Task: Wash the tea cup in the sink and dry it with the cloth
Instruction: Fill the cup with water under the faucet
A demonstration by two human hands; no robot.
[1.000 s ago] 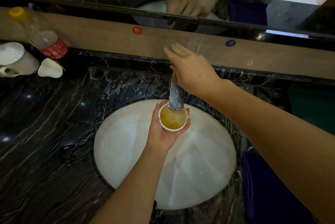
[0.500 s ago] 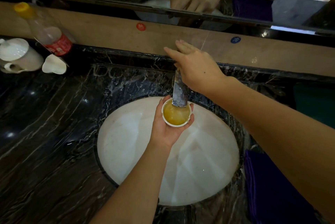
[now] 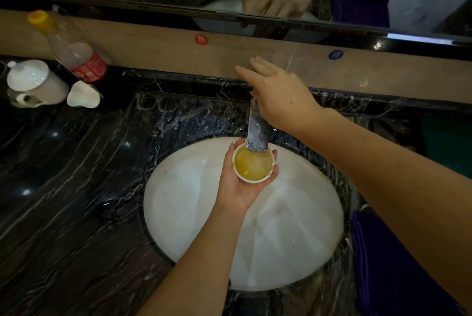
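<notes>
Fingers of the left hand (image 3: pixel 242 188) wrap the tea cup (image 3: pixel 253 164) of amber liquid over the sink (image 3: pixel 184 213), under the faucet (image 3: pixel 257 129). Right hand (image 3: pixel 278 96) hides the faucet's base; its grip cannot be told. Cloth (image 3: pixel 388 269) is partly cut off on the worktop (image 3: pixel 71 188).

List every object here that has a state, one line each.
tea cup: upright, holding yellowish liquid
left hand: cupping the tea cup under the spout
right hand: on the faucet
faucet: spout over the cup
cloth: unused, right of sink
bottle: capped
teapot: lidded
</notes>
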